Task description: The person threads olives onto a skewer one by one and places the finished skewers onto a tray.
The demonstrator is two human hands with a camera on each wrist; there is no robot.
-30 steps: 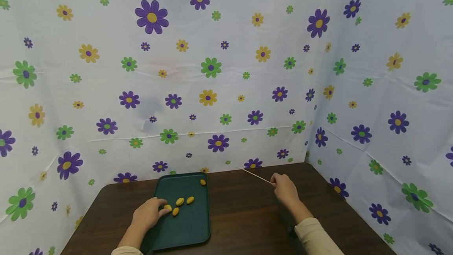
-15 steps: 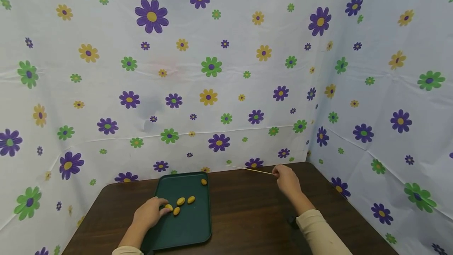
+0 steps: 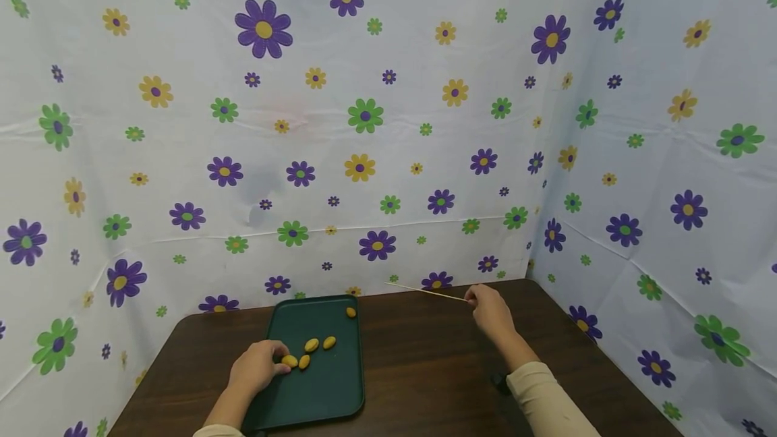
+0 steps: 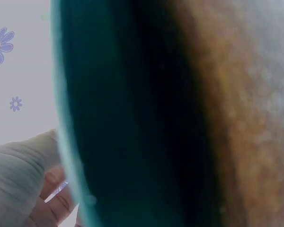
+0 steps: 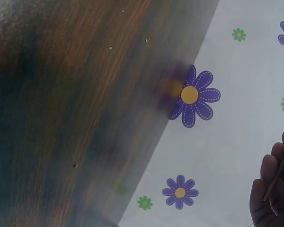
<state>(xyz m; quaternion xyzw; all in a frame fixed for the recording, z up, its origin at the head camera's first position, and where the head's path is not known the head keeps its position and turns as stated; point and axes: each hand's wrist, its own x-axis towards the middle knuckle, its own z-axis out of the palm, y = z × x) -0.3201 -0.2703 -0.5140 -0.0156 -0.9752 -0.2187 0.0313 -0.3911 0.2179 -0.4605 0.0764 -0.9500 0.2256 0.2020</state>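
Note:
In the head view, my left hand (image 3: 255,369) reaches over the left side of a dark green tray (image 3: 328,396). Its thumb and forefinger pinch a small yellow oval fruit (image 3: 290,361), which lies at the tray's surface. Close by on the tray are more such fruits, one of them a fruit (image 3: 305,361) right beside the pinched one. My right hand (image 3: 493,315), raised over the table's right part, grips a thin wooden skewer (image 3: 427,292) by one end; it points left. The right wrist view shows the skewer's butt (image 5: 273,183) against curled fingers.
A single yellow fruit (image 3: 351,312) lies in the tray's far right corner. The dark wooden table (image 3: 419,383) ends at a white flowered cloth (image 3: 388,154) hanging behind and at both sides. The tray's rim (image 4: 68,142) fills much of the left wrist view.
The skewer's tip has swung up and left, so the skewer lies flatter in view. My left hand has barely moved; more of the pinched fruit shows past its fingertips.

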